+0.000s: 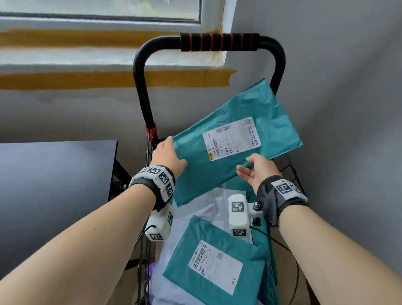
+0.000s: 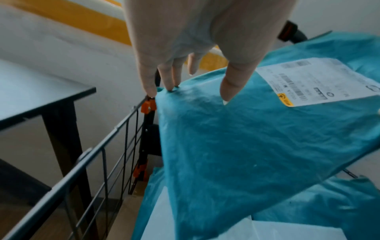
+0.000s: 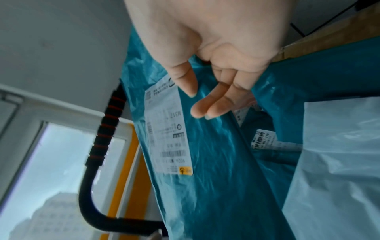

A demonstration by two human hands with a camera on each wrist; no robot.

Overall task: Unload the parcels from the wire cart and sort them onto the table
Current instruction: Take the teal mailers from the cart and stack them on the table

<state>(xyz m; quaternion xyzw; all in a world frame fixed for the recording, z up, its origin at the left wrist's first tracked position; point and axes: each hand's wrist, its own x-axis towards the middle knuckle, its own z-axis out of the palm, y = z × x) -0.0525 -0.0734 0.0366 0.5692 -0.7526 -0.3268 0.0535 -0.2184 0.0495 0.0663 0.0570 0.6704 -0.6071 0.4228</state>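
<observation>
A teal plastic parcel (image 1: 230,155) (image 2: 246,146) (image 3: 216,178) with a white shipping label hangs tilted in the air above the wire cart (image 1: 218,41). My left hand (image 1: 176,152) (image 2: 195,92) grips its upper left corner, thumb on the label side and fingertips on the edge. My right hand (image 1: 245,166) (image 3: 196,102) hovers at the parcel's lower right edge, thumb and fingers spread and holding nothing. Below, inside the cart, lies a second teal parcel (image 1: 214,264) on pale plastic parcels (image 1: 197,205).
A dark table (image 1: 47,182) (image 2: 30,97) stands left of the cart, close to its wire side (image 2: 102,146). The cart's black padded handle arches behind the lifted parcel. Grey wall rises behind and to the right, with a window above.
</observation>
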